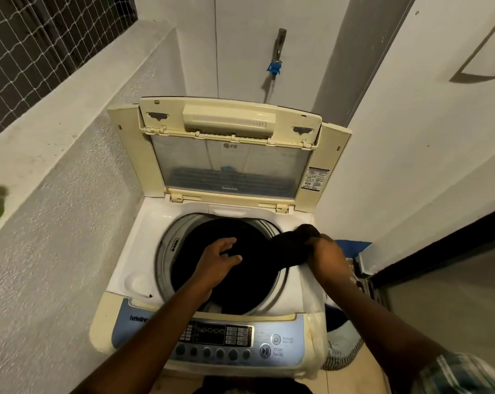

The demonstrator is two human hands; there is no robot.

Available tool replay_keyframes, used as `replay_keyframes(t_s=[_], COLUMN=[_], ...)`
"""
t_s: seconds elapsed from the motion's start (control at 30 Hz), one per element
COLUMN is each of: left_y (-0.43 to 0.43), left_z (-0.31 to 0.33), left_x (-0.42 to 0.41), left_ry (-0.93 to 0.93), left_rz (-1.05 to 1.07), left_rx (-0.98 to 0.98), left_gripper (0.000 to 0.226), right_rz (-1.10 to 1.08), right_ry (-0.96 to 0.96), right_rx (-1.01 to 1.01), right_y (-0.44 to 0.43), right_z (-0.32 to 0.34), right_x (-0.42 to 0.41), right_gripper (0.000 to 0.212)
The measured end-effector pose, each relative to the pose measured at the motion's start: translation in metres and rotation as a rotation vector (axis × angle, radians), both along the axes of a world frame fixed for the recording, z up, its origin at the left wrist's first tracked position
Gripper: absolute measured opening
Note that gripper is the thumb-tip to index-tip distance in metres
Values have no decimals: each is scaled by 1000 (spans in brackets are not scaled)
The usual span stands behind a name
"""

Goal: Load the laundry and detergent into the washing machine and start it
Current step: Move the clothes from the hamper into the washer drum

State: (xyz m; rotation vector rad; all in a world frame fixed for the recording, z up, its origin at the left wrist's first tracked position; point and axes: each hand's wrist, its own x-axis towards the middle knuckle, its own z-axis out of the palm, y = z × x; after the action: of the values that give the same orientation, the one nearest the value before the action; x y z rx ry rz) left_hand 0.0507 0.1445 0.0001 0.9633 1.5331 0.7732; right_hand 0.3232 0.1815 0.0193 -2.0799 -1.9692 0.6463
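1. Dark garment (284, 251) lies draped across the right rim of the drum (163, 251), long axis running leftward into it.
2. Right hand (324, 257) clenches its bunched outer end.
3. Left hand (219, 258), over drum centre, touches it; whether it pinches cannot be told.

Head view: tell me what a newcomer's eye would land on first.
The cream washing machine fills the centre, its lid standing open against the back wall. A dark garment stretches across the mouth of the drum: the right hand grips its bunched end at the right rim, and the left hand rests on it over the drum. Nearest the camera, the blue control panel shows its buttons.
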Motion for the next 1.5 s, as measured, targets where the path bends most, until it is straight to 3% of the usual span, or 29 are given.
replay_keyframes(t_s=[0.23,0.43,0.57,0.8,1.03,1.23,1.5], left_y=[-2,-8,-12,-16,-27,-22,-7], left_z=[6,1,-7,3,13,-8,-109], left_x=[8,1,2,52,180,305,416], left_ry=[29,93,79,27,-33,-52,-31], left_rz=[-22,57,76,46,-92,-97,93], left_rx=[107,145,131,200,231,128,-160], left_gripper=[47,27,32,28,24,22,23], right_rz=[323,343,278,22,-420,-413,-307], right_ry=[192,303,325,548,645,673,641], right_rx=[221,118,25,188,235,113,-234], right_y=[-9,-18,-28,-59,-75,-60,-30], right_z=[25,21,14,5,-25,-69,-172], right_x=[-94,-123,-103,-17,146,269,347], right_gripper=[24,27,36,36,32,35,28])
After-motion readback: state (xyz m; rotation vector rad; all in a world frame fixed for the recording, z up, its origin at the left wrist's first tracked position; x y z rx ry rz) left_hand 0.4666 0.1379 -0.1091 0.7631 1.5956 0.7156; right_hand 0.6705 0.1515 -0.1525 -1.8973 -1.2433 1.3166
